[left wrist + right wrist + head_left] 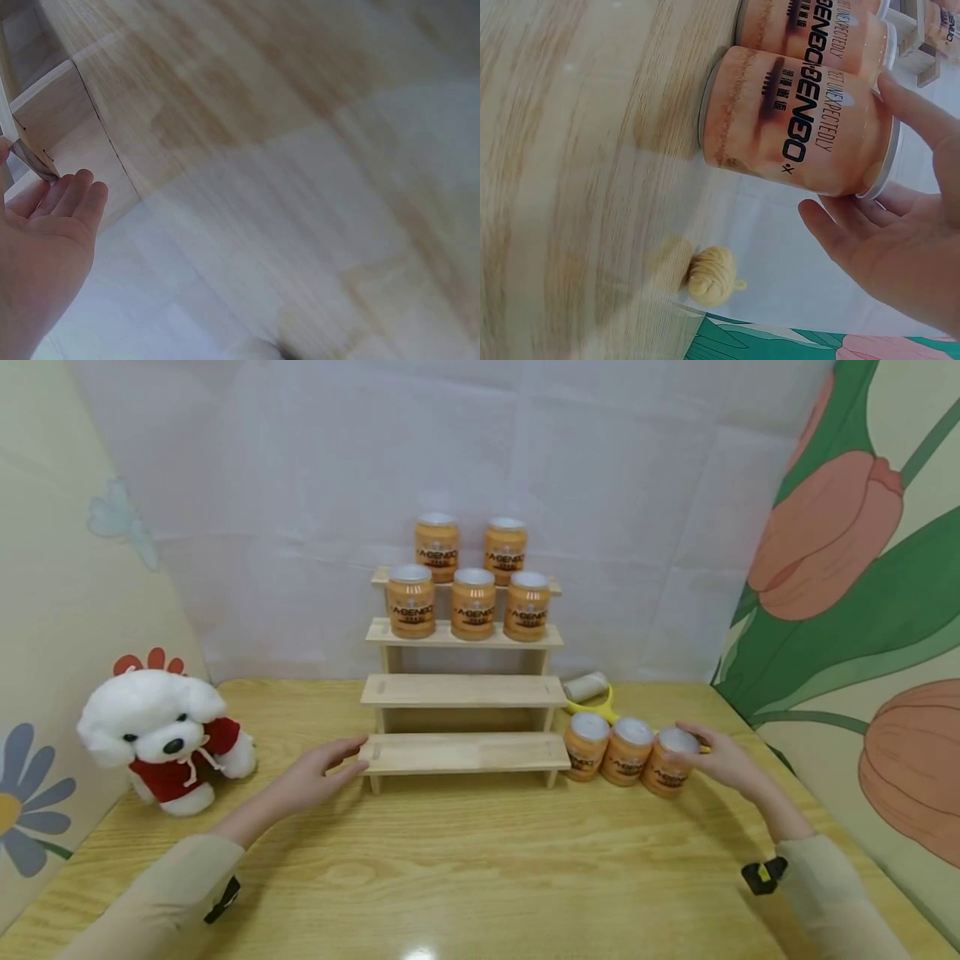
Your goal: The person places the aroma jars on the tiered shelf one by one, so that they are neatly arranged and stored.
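My right hand (723,762) grips the upper end of the rightmost orange can (795,124), thumb and fingers on opposite sides of its pale lid. That can stands on the table at the end of a row of three, beside the middle can (628,752) and the left can (587,747). At the wooden step rack (465,753), my left hand (318,774) holds the left end of the lowest shelf between thumb and fingertips. Three orange cans (473,604) stand on the rack's second shelf from the top, and two more (506,552) on the top shelf.
Behind the row of cans lies a white roll (586,687) with a yellow loop (600,703). A yellow wound ball (712,276) shows beyond the gripped can. At the left sits a white plush dog (168,739) in red. A white cloth (300,527) hangs behind.
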Action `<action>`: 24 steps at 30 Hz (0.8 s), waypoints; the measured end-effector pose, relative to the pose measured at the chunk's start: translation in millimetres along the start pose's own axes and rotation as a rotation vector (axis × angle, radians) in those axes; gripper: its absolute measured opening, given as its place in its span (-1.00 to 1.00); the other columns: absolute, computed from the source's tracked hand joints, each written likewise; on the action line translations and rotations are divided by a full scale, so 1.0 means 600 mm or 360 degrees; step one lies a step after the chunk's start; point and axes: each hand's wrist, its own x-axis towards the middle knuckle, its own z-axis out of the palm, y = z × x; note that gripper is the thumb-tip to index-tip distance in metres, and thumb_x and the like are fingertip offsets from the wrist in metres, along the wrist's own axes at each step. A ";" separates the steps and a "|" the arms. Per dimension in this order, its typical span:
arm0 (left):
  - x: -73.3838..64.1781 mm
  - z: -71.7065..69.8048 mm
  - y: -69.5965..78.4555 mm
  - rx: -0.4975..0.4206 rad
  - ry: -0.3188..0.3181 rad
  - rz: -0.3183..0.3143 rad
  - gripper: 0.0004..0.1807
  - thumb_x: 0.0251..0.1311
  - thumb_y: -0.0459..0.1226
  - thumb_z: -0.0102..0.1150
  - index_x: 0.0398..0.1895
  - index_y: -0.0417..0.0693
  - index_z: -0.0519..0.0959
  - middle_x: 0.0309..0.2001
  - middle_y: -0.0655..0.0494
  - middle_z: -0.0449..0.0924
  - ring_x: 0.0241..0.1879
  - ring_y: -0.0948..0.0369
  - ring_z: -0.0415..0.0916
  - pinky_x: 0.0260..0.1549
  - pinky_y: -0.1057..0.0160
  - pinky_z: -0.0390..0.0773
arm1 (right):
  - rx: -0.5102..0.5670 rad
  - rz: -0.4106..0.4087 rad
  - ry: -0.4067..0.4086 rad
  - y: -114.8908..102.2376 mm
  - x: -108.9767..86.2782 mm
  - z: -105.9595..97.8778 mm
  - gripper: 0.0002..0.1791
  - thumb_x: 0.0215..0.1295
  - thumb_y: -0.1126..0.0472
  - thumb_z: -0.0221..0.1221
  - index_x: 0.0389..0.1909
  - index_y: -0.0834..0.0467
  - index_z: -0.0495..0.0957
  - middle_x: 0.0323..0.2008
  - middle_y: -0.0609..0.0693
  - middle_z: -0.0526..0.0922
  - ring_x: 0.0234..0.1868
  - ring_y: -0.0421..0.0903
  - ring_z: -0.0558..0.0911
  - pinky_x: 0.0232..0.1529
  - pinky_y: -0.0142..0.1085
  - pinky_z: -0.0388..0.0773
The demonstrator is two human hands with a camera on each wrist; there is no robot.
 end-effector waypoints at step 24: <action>0.002 0.000 -0.007 0.0013 -0.0022 -0.0026 -0.39 0.38 -0.13 -0.04 0.33 -0.40 0.21 0.29 -0.35 0.26 0.22 -0.25 0.30 0.15 -0.19 0.35 | 0.0014 0.0181 0.0045 -0.002 -0.011 0.013 -0.19 0.21 -0.11 0.21 0.24 0.41 0.23 0.05 0.38 0.46 0.00 0.20 0.51 -0.23 -0.21 0.55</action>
